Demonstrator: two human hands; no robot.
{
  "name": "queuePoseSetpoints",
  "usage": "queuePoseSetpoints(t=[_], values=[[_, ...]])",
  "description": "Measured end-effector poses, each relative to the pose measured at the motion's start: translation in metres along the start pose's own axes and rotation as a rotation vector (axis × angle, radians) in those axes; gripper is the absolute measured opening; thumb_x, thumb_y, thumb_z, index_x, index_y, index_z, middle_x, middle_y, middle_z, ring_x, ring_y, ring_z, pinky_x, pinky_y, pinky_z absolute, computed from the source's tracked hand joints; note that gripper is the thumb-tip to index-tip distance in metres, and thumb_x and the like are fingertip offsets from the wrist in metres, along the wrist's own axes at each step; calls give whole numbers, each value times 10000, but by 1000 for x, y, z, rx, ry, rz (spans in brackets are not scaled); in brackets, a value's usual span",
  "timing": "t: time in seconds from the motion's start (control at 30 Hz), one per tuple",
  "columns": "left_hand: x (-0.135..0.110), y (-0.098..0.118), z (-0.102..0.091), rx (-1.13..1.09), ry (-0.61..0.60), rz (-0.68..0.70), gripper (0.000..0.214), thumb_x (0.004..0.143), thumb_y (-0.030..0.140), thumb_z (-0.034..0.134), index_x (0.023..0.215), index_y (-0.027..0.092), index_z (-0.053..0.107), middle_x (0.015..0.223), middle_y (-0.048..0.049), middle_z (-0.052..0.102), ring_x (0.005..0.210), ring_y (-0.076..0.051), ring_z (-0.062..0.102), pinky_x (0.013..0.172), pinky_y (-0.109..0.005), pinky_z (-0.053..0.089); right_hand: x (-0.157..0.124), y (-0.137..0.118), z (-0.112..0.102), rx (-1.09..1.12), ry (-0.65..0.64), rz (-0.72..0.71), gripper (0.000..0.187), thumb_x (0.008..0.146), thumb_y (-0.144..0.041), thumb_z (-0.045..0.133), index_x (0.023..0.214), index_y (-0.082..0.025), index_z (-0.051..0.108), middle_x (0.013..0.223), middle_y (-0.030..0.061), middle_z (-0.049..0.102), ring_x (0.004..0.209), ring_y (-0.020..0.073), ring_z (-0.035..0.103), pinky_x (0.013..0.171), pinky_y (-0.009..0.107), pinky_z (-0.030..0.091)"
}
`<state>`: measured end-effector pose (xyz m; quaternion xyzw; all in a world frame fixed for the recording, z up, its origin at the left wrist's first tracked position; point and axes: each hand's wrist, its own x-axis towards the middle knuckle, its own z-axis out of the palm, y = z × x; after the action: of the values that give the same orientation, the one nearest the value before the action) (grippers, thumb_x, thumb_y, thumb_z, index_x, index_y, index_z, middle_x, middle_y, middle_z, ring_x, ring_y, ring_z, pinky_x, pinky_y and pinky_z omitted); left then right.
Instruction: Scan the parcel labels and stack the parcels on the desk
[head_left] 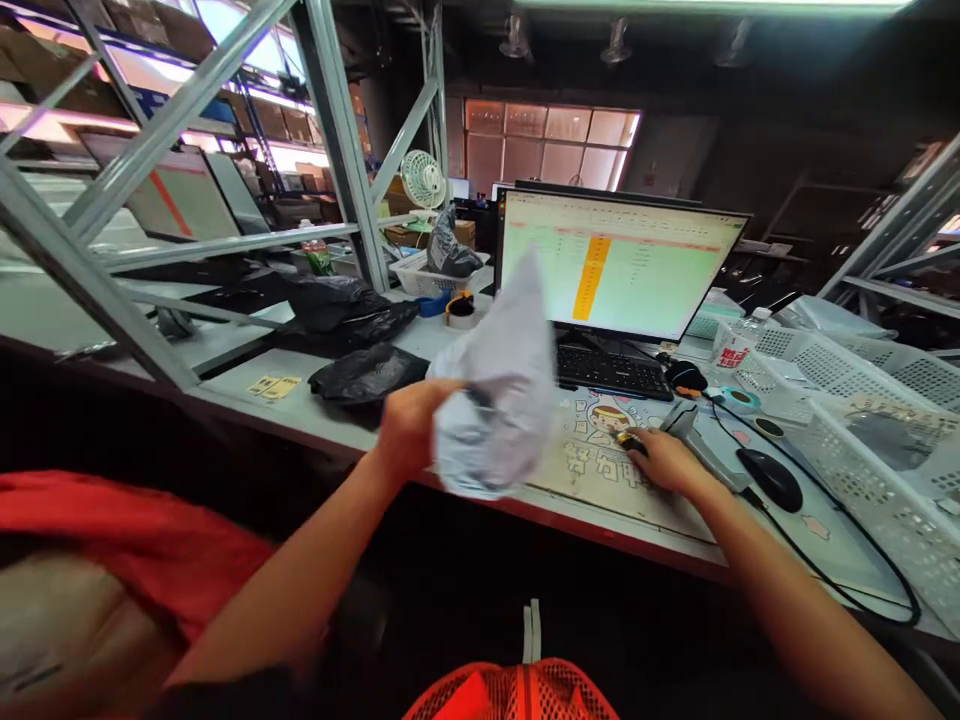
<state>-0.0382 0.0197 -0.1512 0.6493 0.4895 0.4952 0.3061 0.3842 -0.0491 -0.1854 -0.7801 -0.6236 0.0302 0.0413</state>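
My left hand (412, 425) is closed on the edge of a white plastic mailing bag (502, 400), which hangs upright, crumpled and slightly blurred, above the desk's front edge. On the printed desk mat (585, 470), my right hand (664, 460) has its fingers curled round a small black-and-yellow object (628, 440); its kind is unclear. Right beside that hand lies a grey device (709, 450) with a cable, perhaps a scanner. A black mouse (770, 478) sits farther right. Behind the bag stands a monitor (645, 270) showing a table, with a black keyboard (611, 370) below it.
Black plastic bags (367, 372) lie on the desk at left, near a metal frame post (337, 150). Tape rolls (460, 312) and a white basket (409, 272) are behind. White perforated baskets (862, 450) and a bottle (739, 340) stand at right. A cable (847, 510) loops across the desk.
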Motion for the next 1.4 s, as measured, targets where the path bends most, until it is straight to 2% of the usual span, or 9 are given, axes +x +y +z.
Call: queuePoseSetpoints(t=[0.17, 0.27, 0.4, 0.53, 0.77, 1.13, 1.23, 1.33, 1.4], values=[[-34, 5, 34, 545, -812, 726, 471, 784, 240, 749, 1253, 189, 741, 1195, -144, 755, 1173, -331, 678, 1067, -448, 484, -29, 31, -10, 85, 186, 11, 509, 1045, -349, 426, 1476, -128, 584, 1271, 193, 685, 1178, 321, 652, 1050, 421, 505], [-35, 0, 34, 582, -1013, 670, 716, 815, 444, 806, 1453, 185, 609, 1457, -157, 648, 1326, -314, 617, 1107, -396, 468, -39, 23, -30, 188, 347, -65, 554, 1020, -415, 416, 1456, -144, 626, 1288, 168, 698, 1133, 319, 664, 1023, 418, 511], [-7, -1, 34, 525, -719, 428, 449, 1043, 415, 542, 1442, 227, 625, 1460, -94, 666, 1353, -237, 609, 1131, -350, 453, -44, -32, -52, 289, 341, -334, 530, 1008, -478, 471, 1382, -179, 700, 1193, 135, 738, 1013, 278, 686, 911, 376, 539], [10, -8, 60, 736, -395, 303, 231, 959, 231, 646, 1151, 185, 766, 1330, -129, 733, 1335, -304, 614, 1115, -400, 456, -28, -107, -47, 240, 150, -533, 475, 1013, -413, 515, 1370, -177, 722, 1162, 131, 755, 985, 259, 690, 883, 346, 515], [2, -32, 72, 634, -104, 305, 353, 1122, 335, 353, 1219, 231, 676, 1092, -83, 789, 1038, -242, 738, 850, -318, 496, -6, -168, -13, 42, 78, -486, 439, 1024, -386, 509, 1377, -239, 724, 1154, 121, 733, 969, 258, 690, 836, 325, 488], [6, -16, 59, 812, -297, 329, 371, 1097, 407, 397, 1224, 198, 675, 1017, -122, 772, 975, -299, 722, 858, -387, 486, -33, 26, 21, -149, 156, 128, 541, 1057, -437, 430, 1497, -186, 621, 1211, 212, 676, 1062, 362, 671, 873, 467, 532], [16, 4, 67, 844, -311, 506, 430, 1008, 547, 571, 1177, 187, 736, 1237, -164, 715, 1213, -357, 620, 1037, -474, 428, -42, 8, 21, -143, 264, 45, 522, 1036, -334, 432, 1448, -91, 638, 1293, 248, 649, 1197, 399, 607, 996, 530, 505], [30, 16, 91, 755, -428, 481, 353, 859, 479, 778, 1080, 203, 784, 1283, -147, 705, 1278, -362, 576, 1088, -459, 399, -44, -60, 10, 24, 378, -220, 454, 1039, -314, 426, 1346, -108, 690, 1369, 208, 631, 1254, 335, 583, 1107, 464, 456], [38, 17, 110, 680, -495, 362, 189, 845, 338, 772, 979, 206, 791, 1131, -114, 761, 1148, -313, 654, 1002, -392, 454, -42, -117, 8, 104, 259, -366, 434, 1057, -356, 433, 1305, -125, 703, 1289, 176, 679, 1189, 302, 617, 1088, 415, 468]])
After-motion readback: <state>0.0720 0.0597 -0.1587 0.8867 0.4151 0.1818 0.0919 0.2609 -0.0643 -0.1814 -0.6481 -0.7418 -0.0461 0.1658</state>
